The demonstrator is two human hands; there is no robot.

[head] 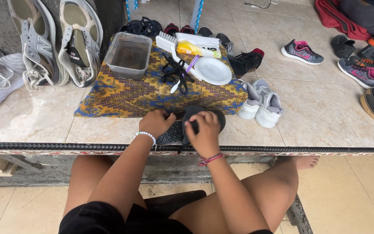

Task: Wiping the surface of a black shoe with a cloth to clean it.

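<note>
A black shoe (176,132) lies sole-up on the tiled ledge just in front of me. My left hand (156,122) grips its left side, and a white bead bracelet circles that wrist. My right hand (204,130) is closed over the shoe's dark upper part on the right, with a red thread band on the wrist. Much of the shoe is hidden under both hands.
A yellow and blue patterned cloth (126,97) carries a clear plastic tub (128,54), black laces (175,71), a white brush (167,42), a toothbrush (187,71), a white lid (212,70) and a packet (198,45). Grey sneakers (57,41) lean at left; white shoes (262,104) and several others lie at right.
</note>
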